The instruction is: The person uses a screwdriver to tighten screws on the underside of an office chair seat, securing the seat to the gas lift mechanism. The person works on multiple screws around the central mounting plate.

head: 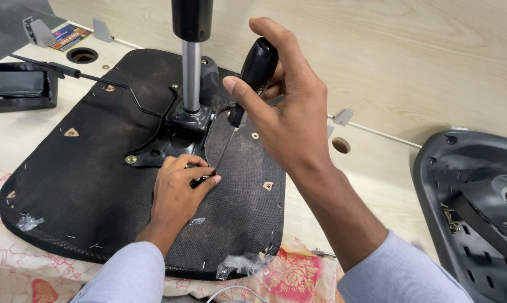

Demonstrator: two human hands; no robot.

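Pale wooden tabletop carries an upturned chair seat, its black fabric underside stapled at the edges, resting on a floral cloth. On the seat's middle sits a metal bracket with a chrome post. Right hand is closed around a screwdriver by its black handle, shaft slanting down. Left hand pinches the tip against the seat beside the bracket.

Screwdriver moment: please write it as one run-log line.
right hand: grips screwdriver handle | left hand: steadies tip on metal bracket | seat underside: facing up on floral cloth
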